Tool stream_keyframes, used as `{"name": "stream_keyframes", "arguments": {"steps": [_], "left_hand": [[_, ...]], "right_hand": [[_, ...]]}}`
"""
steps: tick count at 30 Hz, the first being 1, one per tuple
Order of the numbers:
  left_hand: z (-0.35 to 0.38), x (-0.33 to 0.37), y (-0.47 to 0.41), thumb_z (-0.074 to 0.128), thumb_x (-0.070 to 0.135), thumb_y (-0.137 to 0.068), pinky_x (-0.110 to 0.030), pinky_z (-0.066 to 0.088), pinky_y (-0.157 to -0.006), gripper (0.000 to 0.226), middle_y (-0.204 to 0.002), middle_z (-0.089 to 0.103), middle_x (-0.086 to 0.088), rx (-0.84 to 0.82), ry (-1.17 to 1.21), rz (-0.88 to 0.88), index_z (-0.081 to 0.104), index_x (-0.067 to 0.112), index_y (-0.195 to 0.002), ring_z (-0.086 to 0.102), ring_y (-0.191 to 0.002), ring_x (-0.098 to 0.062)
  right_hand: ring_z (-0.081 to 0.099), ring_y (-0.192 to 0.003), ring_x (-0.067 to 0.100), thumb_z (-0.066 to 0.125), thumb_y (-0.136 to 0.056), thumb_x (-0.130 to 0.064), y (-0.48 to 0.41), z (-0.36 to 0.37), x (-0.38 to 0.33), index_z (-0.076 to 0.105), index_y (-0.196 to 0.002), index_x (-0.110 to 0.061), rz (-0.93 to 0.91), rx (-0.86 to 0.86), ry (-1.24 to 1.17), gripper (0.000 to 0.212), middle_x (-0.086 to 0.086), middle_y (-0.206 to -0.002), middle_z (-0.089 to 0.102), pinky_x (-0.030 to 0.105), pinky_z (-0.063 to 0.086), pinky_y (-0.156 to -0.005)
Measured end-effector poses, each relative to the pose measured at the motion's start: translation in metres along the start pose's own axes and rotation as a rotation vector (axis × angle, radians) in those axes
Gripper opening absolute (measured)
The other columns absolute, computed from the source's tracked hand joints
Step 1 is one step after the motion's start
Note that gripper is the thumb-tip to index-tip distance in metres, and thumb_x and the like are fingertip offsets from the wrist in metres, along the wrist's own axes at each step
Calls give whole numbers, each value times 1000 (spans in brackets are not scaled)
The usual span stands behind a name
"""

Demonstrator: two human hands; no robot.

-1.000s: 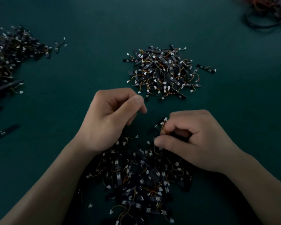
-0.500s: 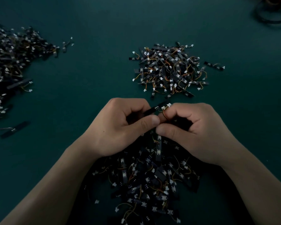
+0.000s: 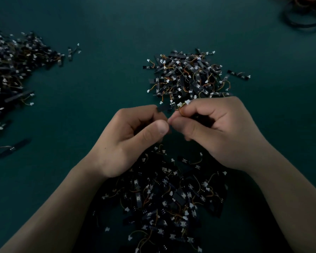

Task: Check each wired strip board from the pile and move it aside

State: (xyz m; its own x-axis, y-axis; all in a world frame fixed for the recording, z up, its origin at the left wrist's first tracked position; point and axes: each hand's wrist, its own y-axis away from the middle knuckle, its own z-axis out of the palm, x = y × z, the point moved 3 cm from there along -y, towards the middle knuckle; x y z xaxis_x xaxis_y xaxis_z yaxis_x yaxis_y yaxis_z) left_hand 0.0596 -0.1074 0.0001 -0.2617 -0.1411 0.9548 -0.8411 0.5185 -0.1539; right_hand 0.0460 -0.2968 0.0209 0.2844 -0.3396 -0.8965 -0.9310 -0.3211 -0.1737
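Mid-check: left hand [image 3: 128, 141] and right hand [image 3: 217, 132] pinch thin black strip board with orange wire [image 3: 163, 107]. Heap of black white-plugged boards [image 3: 188, 75] beyond fingertips probably checked; dim tangled pile [image 3: 162, 198] beneath wrists still to do.

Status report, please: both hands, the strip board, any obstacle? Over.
Left hand and right hand both pinch one wired strip board. Board held between near pile and far pile. Nothing seen in the way.

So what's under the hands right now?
The near pile of wired strip boards on the green mat. Its far edge is covered by the left hand and right hand, which pinch one strip board above it.
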Motion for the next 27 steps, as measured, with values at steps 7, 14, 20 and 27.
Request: {"name": "stream_keyframes", "arguments": {"steps": [7, 14, 20, 27], "left_hand": [[-2, -4, -1, 58, 39, -101, -38, 42, -52, 26, -74, 63, -6, 97, -44, 4, 65, 14, -99, 53, -61, -32], [-3, -2, 0, 60, 35, -100, -19, 37, -51, 22, -67, 56, -7, 172, -144, 10, 65, 20, -85, 45, -54, -10], [-3, -3, 2, 57, 30, -102, -18, 33, -48, 24, -62, 57, 7, 161, -48, 17, 63, 14, -84, 40, -49, -4], [-6, -7, 2, 70, 26, -98, -51, 54, -66, 5, -88, 78, 4, 238, -74, 65, 68, 31, -95, 73, -78, -29]], "right_hand": [[62, -60, 14, 68, -98, -12, 8, 9, 9, 75, -88, -17, -60, -28, -4, 13, -5, -71, 68, 23, 45, -54], [72, -70, 13, 72, -94, -23, 23, 7, 16, 81, -96, -19, -9, 23, 166, 10, -11, -82, 75, 38, 54, -58], [69, -55, 16, 74, -94, -28, 26, 2, 20, 70, -114, -39, 94, 89, 122, 23, -7, -76, 74, 38, 52, -52], [56, -50, 10, 61, -98, -15, 23, -3, 26, 68, -113, -37, 119, 250, -20, 28, -1, -68, 67, 18, 43, -50]]}}
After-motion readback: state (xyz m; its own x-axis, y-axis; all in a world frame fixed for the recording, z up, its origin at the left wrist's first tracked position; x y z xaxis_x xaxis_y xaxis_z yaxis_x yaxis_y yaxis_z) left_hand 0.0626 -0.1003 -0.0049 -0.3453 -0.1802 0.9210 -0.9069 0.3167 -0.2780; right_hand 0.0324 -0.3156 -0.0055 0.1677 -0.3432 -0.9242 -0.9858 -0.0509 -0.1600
